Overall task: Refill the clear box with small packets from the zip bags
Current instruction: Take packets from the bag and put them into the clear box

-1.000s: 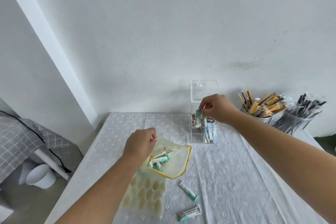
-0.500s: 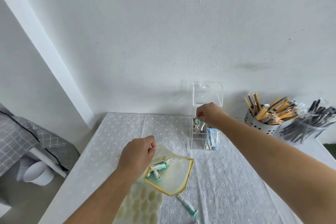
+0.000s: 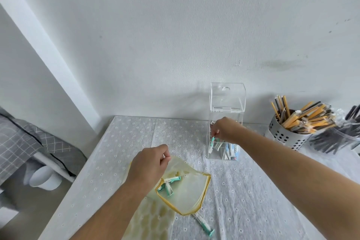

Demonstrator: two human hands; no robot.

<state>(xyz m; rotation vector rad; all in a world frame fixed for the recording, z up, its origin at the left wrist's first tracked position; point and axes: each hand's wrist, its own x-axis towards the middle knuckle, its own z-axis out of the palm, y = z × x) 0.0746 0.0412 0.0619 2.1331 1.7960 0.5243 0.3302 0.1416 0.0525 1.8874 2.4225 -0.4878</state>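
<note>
The clear box [image 3: 224,153] stands near the wall with its lid [image 3: 227,96] flipped up. Several white, green and blue packets stand inside it. My right hand [image 3: 226,129] is over the box's left side and pinches a green-tipped packet [image 3: 212,143] that reaches down into the box. My left hand [image 3: 150,163] pinches the upper edge of the yellow-rimmed zip bag [image 3: 187,195] and holds its mouth open. A few green and white packets [image 3: 168,184] lie inside the bag. One loose packet [image 3: 203,224] lies on the cloth in front of the bag.
A perforated metal pot [image 3: 286,136] of yellow-wrapped sticks stands right of the box, with a container of black-wrapped sticks [image 3: 339,138] beyond it. The table's left edge [image 3: 85,163] drops to a floor with a white cup [image 3: 45,178] and a grey checked fabric [image 3: 19,146].
My right hand has lowered the packet from above the box's rim down into the box. The camera has tilted up, so the packets near the front edge have slid out of view.
</note>
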